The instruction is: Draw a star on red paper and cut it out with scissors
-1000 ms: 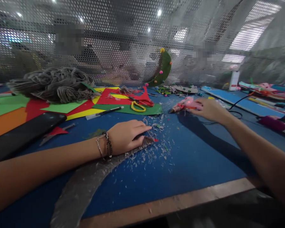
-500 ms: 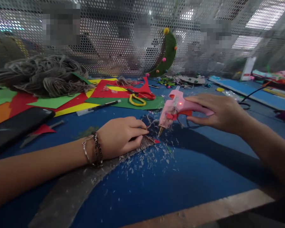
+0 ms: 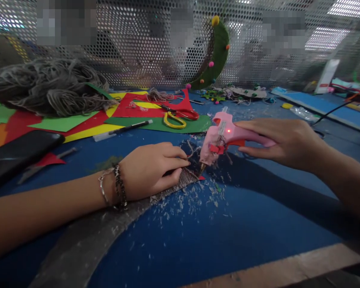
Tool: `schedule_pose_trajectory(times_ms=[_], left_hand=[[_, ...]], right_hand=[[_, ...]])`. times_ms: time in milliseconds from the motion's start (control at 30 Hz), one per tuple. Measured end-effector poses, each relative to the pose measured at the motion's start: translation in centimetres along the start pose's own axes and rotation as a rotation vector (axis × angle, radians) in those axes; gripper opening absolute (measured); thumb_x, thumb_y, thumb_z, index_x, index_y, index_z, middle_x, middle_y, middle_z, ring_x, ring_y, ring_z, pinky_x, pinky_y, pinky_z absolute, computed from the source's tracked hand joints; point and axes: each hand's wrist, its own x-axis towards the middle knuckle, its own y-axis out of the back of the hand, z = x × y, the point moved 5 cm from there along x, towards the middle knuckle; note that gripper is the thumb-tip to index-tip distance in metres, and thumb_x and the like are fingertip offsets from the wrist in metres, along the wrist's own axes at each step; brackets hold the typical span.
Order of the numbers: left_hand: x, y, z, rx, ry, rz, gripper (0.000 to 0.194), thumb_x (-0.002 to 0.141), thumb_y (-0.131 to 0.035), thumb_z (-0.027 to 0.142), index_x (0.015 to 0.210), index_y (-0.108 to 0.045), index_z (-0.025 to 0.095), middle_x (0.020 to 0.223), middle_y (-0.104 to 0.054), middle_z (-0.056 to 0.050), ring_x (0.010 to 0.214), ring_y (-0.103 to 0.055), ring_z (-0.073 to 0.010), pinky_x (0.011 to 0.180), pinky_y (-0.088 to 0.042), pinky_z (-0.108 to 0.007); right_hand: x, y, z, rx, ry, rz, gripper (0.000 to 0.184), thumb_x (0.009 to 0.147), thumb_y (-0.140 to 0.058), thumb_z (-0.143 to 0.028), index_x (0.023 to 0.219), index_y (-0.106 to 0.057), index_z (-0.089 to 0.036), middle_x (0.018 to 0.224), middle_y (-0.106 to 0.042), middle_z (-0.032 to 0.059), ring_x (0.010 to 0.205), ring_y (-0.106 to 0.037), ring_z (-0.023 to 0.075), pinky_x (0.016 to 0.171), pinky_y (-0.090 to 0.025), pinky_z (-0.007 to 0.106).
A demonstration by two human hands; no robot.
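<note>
My left hand (image 3: 153, 170) presses down on the tip of a curved grey cardboard piece (image 3: 87, 240) wrapped partly in twine, fingers closed around a strand at its end. My right hand (image 3: 283, 142) grips a pink hot glue gun (image 3: 225, 138) with its red light on. The nozzle points down and touches the cardboard tip just right of my left fingertips. Dried glue bits (image 3: 195, 198) are scattered on the blue table cover (image 3: 228, 224) around the tip.
A heap of grey twine (image 3: 48, 88) lies at the back left on coloured paper sheets (image 3: 63, 122). Yellow and red scissors (image 3: 178, 118), a pen (image 3: 121, 130) and a black phone (image 3: 18, 154) lie nearby. A green crescent with pompoms (image 3: 216, 56) leans on the perforated metal screen (image 3: 138, 40).
My right hand lifted the glue gun from the table at the back right and brought it left and down to the cardboard tip. My left hand stayed on the cardboard.
</note>
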Motion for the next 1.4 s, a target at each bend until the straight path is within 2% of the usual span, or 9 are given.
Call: schedule_pose_trajectory(times_ms=[133, 400, 633, 767, 1067, 1233, 1400], left_hand=[[0.0, 0.0, 0.0, 0.002, 0.001, 0.000, 0.034, 0.084, -0.033, 0.021, 0.098, -0.064, 0.016, 0.100, -0.064, -0.007, 0.088, -0.058, -0.0187, 0.073, -0.049, -0.030], [-0.1, -0.1, -0.1, -0.008, -0.011, 0.005, 0.033, 0.084, -0.034, 0.021, 0.098, -0.063, 0.016, 0.100, -0.063, -0.007, 0.089, -0.057, -0.0182, 0.075, -0.049, -0.030], [0.0, -0.1, -0.1, -0.014, 0.005, -0.006, 0.033, 0.084, -0.034, 0.021, 0.097, -0.064, 0.017, 0.100, -0.064, -0.006, 0.089, -0.057, -0.0180, 0.074, -0.049, -0.029], [0.0, 0.0, 0.0, -0.017, 0.010, 0.002, 0.033, 0.083, -0.033, 0.021, 0.097, -0.064, 0.016, 0.100, -0.064, -0.006, 0.089, -0.057, -0.0181, 0.074, -0.048, -0.030], [-0.1, -0.3, -0.3, -0.026, 0.014, -0.020, 0.033, 0.084, -0.034, 0.022, 0.099, -0.063, 0.017, 0.102, -0.063, -0.006, 0.091, -0.056, -0.0177, 0.077, -0.048, -0.030], [-0.2, -0.2, -0.3, -0.011, 0.020, -0.024, 0.033, 0.084, -0.034, 0.022, 0.100, -0.063, 0.018, 0.103, -0.062, -0.006, 0.092, -0.056, -0.0175, 0.077, -0.047, -0.029], [-0.2, -0.2, -0.2, -0.017, 0.013, -0.029, 0.034, 0.085, -0.033, 0.022, 0.103, -0.061, 0.018, 0.103, -0.062, -0.005, 0.093, -0.055, -0.0170, 0.078, -0.047, -0.028]], right_hand=[[0.0, 0.0, -0.1, -0.010, 0.020, -0.002, 0.036, 0.087, -0.035, -0.041, 0.107, -0.054, -0.018, 0.096, -0.068, 0.0064, 0.081, -0.065, 0.0188, 0.066, -0.051, 0.028], [0.0, 0.0, -0.2, -0.012, 0.040, -0.004, 0.038, 0.088, -0.033, -0.040, 0.104, -0.055, -0.014, 0.094, -0.068, 0.0091, 0.081, -0.065, 0.0188, 0.066, -0.052, 0.028], [-0.1, -0.1, 0.0, -0.015, 0.018, 0.005, 0.034, 0.088, -0.035, -0.038, 0.109, -0.052, -0.019, 0.094, -0.068, 0.0071, 0.082, -0.065, 0.0194, 0.067, -0.052, 0.031], [-0.1, -0.1, 0.0, -0.017, 0.034, -0.003, 0.034, 0.088, -0.035, -0.037, 0.107, -0.053, -0.015, 0.094, -0.068, 0.0097, 0.081, -0.065, 0.0194, 0.066, -0.052, 0.029], [0.0, -0.2, -0.1, 0.046, 0.000, -0.022, 0.037, 0.087, -0.034, -0.041, 0.105, -0.055, -0.017, 0.095, -0.067, 0.0072, 0.082, -0.064, 0.0189, 0.067, -0.051, 0.029], [-0.1, -0.3, 0.9, 0.099, -0.138, -0.063, 0.038, 0.081, -0.039, -0.046, 0.106, -0.055, -0.023, 0.096, -0.066, 0.0029, 0.084, -0.062, 0.0208, 0.071, -0.047, 0.033], [-0.6, -0.7, 3.3, 0.090, -0.334, -0.105, 0.040, 0.075, -0.042, -0.047, 0.096, -0.058, -0.018, 0.090, -0.066, 0.0074, 0.078, -0.060, 0.0228, 0.067, -0.043, 0.033]])
